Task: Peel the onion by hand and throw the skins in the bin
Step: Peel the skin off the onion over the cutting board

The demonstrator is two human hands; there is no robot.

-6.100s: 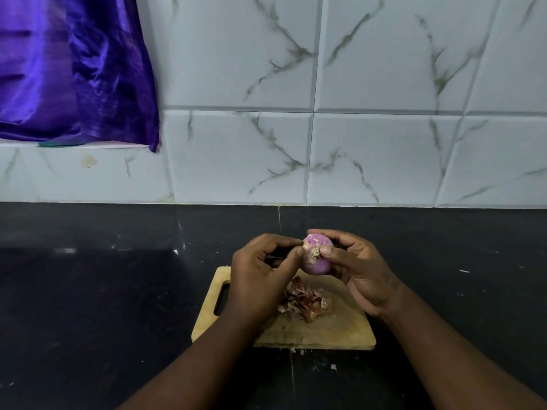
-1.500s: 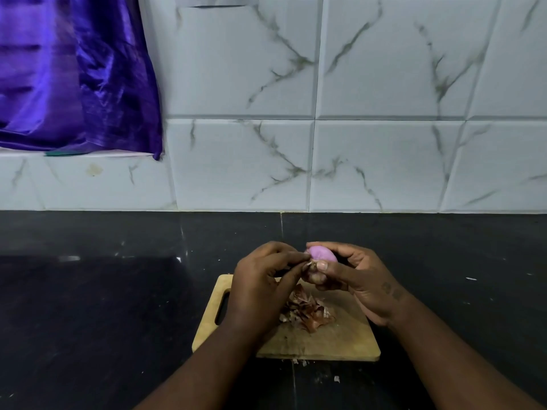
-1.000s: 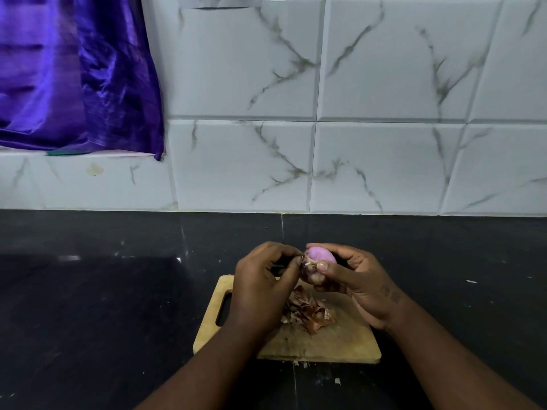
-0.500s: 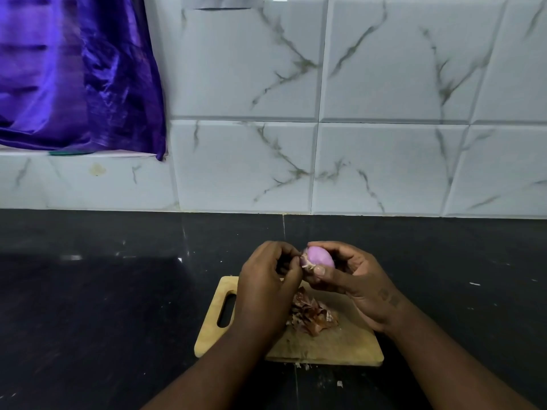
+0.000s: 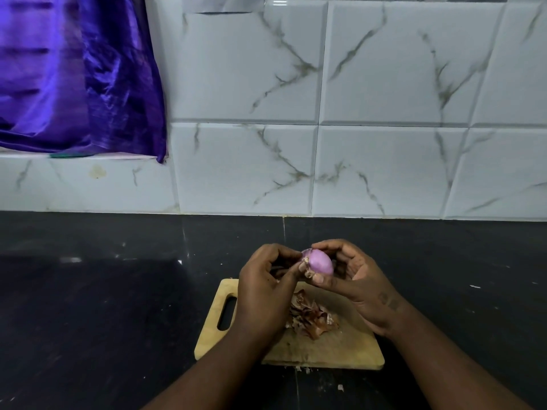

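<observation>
Cradles the onion, mostly bare and pink-purple, in the curled fingers and thumb of the right hand, raised between both hands. Pinches at a ragged bit of dry skin on the end facing the left hand, thumb and forefinger closed on it, though hard to tell in this view whether on skin or on the root tuft. To do this well: grip the onion firmly but without bruising, catch the loose flap close to where it joins, and pull along the curve toward the right palm rather than straight out, so as to bring off one strip and not crumbs. Turn the bulb in the right fingers to check the hidden far side for papery patches. Let scraps drop straight down onto the heap of brown skins lying below the hands on the wooden cutting board, not onto the black counter beyond the left hand, already flecked with bits. No bin in view; gather the heap in one go once the bulb is clean.
</observation>
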